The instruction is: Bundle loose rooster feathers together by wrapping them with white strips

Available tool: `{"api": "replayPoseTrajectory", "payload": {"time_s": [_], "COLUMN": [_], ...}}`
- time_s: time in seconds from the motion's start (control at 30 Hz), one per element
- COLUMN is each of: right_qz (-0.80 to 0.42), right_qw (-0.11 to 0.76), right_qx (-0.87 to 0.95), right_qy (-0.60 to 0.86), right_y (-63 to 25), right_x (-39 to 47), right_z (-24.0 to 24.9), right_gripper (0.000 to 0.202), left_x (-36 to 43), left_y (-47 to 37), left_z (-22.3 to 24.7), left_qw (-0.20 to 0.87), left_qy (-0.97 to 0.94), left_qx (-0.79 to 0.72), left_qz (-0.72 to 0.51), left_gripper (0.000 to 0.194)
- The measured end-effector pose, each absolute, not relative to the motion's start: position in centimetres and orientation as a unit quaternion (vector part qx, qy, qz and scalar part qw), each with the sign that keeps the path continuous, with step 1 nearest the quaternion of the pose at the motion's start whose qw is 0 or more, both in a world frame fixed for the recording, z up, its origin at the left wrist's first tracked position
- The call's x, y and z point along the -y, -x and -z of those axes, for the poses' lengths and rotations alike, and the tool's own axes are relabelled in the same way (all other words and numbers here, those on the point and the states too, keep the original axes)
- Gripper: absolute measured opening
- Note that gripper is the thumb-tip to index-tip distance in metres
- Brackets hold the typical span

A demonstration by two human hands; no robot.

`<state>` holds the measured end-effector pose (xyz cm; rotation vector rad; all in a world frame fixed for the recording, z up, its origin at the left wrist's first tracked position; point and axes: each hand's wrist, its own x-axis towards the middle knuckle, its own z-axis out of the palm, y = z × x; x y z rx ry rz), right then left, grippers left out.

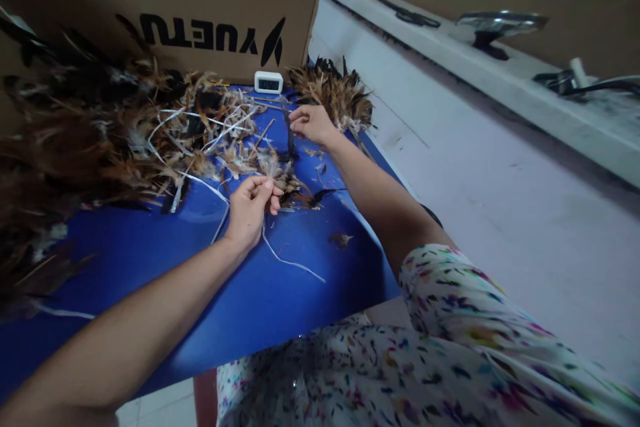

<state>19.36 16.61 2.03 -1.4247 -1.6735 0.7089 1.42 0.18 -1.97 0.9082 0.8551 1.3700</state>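
A blue table is spread beneath the fingers. A large feather heap is piled left of and beyond the fingers of the left hand; a brown feather bundle is placed beyond the fingers of the right hand. By the left thumb and forefinger, a small feather bunch is apparently pinched; a light, steady grip is advised. The right fingertips are drawn together; whether the dark strip beside them is held cannot be told. The white string below the left fingers should be kept untangled.
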Motion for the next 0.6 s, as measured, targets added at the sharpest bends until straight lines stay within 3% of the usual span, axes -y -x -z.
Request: {"api": "replayPoseTrajectory", "payload": {"time_s": [0.13, 0.4, 0.6], "right_qz": [-0.156, -0.095, -0.045], "right_qw": [0.356, 0.218, 0.183], "right_qx": [0.733, 0.762, 0.741], "right_qy": [0.558, 0.602, 0.645], "right_y": [-20.4, -25.1, -26.4], "right_x": [-16.0, -10.8, -10.8], "right_z": [-2.5, -0.9, 0.5], "right_gripper": [0.018, 0.025, 0.021], "left_x": [-0.2, -0.5, -0.6], "left_y": [-1.3, -1.0, -0.8], "left_z": [1.9, 1.6, 1.7], "left_qw": [0.604, 0.614, 0.621], "left_qy": [-0.382, -0.358, -0.357], "left_qx": [-0.37, -0.376, -0.369], "left_qz": [-0.593, -0.594, -0.592], "left_gripper": [0.021, 0.025, 0.027]}}
